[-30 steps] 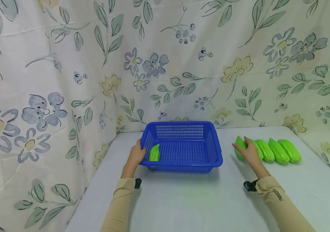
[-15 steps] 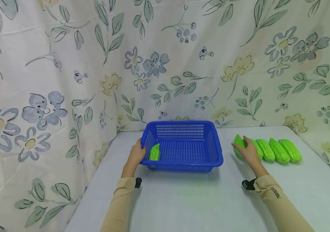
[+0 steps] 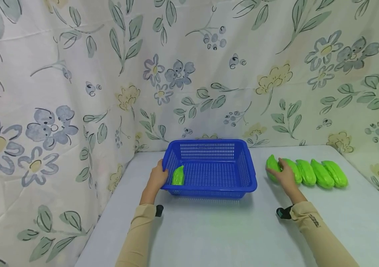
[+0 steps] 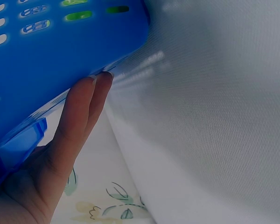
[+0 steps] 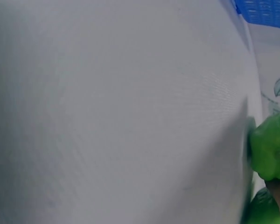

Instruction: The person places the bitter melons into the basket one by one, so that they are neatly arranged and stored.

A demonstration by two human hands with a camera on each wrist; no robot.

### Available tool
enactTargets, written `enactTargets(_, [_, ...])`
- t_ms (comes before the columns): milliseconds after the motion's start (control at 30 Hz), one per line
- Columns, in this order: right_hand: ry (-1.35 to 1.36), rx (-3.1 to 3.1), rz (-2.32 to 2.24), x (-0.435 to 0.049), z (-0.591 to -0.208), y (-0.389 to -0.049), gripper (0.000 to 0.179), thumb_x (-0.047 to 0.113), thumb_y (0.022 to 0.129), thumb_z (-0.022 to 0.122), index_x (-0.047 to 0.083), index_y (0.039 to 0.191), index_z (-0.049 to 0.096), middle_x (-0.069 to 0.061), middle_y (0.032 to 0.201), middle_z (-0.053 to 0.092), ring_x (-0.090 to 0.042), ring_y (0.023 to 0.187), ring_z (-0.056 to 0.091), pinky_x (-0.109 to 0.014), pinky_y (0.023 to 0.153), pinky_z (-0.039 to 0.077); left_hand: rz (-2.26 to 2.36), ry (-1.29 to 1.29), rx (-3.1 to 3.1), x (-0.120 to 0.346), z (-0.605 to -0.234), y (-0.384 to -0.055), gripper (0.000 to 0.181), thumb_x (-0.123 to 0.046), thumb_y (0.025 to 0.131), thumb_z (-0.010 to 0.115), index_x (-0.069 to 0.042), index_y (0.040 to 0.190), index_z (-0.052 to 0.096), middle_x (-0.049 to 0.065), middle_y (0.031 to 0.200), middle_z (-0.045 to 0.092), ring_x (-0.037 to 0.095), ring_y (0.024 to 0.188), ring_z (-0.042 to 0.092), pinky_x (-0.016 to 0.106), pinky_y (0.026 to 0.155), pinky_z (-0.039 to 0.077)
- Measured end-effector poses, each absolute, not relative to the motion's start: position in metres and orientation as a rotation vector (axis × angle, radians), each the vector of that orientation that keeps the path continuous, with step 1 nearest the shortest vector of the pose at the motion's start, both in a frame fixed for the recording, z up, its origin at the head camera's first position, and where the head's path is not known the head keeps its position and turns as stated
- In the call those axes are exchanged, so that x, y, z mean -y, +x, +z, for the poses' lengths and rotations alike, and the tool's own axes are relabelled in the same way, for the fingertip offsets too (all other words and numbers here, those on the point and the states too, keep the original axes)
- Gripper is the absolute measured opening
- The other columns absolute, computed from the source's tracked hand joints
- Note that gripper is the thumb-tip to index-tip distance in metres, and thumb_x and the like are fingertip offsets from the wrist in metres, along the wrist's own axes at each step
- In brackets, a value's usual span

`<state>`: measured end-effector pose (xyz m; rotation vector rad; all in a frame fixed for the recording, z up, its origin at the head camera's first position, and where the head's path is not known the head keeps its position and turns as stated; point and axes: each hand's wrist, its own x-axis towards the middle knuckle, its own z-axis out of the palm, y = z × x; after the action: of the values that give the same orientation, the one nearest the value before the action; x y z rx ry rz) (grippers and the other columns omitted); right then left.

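Observation:
My left hand [image 3: 158, 175] grips the left side of a blue plastic basket [image 3: 209, 188], thumb at the rim. In the left wrist view, its fingers [image 4: 77, 109] extend along the underside of the basket [image 4: 60, 51]. One light-green, ridged bitter melon [image 3: 178, 175] lies inside the basket at the front left. My right hand [image 3: 286, 176] holds the leftmost bitter melon [image 3: 272, 163] of a row, thumb on its left side and fingers on its right. The right wrist view shows the rounded end of that melon [image 5: 273, 147], with only a bit of the hand at the edge.
Several more bitter melons [image 3: 322, 173] lie side by side to the right of my right hand. Everything rests on a white-covered table [image 3: 209, 230]. A floral cloth [image 3: 202, 74] hangs behind and along the left.
The right hand and the bitter melon it holds have shifted slightly left, and a gap shows beside the row. The left hand and basket stay in place.

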<state>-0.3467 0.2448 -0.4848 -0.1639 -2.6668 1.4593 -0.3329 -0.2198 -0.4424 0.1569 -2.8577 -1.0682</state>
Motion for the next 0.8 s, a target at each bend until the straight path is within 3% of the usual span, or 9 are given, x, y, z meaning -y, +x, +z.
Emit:
enactTargets(333, [-0.109, 2.657, 1.491, -0.247, -0.488, -0.347, 0.079, 0.004, 0.092, 0.059, -0.012, 0.15, 0.009, -0.037, 0.154, 0.016, -0.052, 0.143, 0.018, -0.057, 0.119, 0.018, -1.076, 0.147, 2.855, 0.218, -0.443, -0.334, 0.058, -0.016, 0.099, 0.044, 0.0, 0.152, 0.024, 0.032, 0.139, 0.05, 0.045, 0.124, 0.055, 0.059, 0.101, 0.045])
enactTargets(800, [-0.117, 2.645, 1.444, -0.243, -0.476, -0.351, 0.08, 0.007, 0.092, 0.06, -0.007, 0.153, 0.01, -0.034, 0.155, 0.018, -0.051, 0.143, 0.021, -0.058, 0.118, 0.02, -1.067, 0.152, 2.855, 0.221, -0.444, -0.334, 0.058, -0.015, 0.099, 0.044, 0.0, 0.151, 0.026, 0.032, 0.138, 0.051, 0.045, 0.123, 0.056, 0.058, 0.101, 0.045])
